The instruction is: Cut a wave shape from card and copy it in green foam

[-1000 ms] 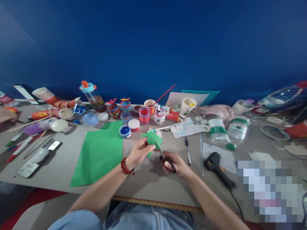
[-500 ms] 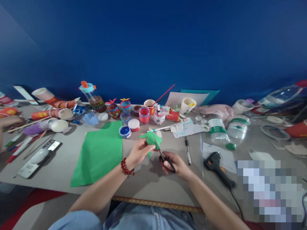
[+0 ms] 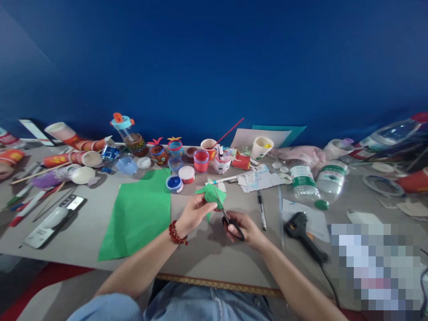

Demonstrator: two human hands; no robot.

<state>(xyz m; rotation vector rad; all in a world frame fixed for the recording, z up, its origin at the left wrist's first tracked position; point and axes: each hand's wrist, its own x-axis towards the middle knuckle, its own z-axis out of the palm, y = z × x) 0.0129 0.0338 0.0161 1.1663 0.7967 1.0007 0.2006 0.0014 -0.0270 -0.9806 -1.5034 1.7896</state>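
Note:
My left hand point(image 3: 195, 213) is closed on a small cut piece of green paper point(image 3: 213, 195), thumb on top, above the table. Black-handled scissors point(image 3: 233, 226) are in my right hand point(image 3: 243, 228), fingers in the loops. Their blades reach up and left onto the green piece, partly hidden there. A green scrap point(image 3: 208, 217) shows just below the piece. To the left of my left hand lies a large green sheet point(image 3: 140, 218) flat on the table. A black pen point(image 3: 261, 211) lies right of the scissors.
A glue gun point(image 3: 302, 234) with a cord lies on the right, near plastic bottles point(image 3: 304, 183). Paint pots point(image 3: 174, 183), decorated cups point(image 3: 201, 161) and a drink bottle point(image 3: 129, 136) stand along the back. A phone point(image 3: 55, 220) lies at left. Another person's hand point(image 3: 6, 170) is at the far left.
The other person's arm at the far left has drawn back toward the edge of view. My hands, the scissors and the green piece stay nearly in place.

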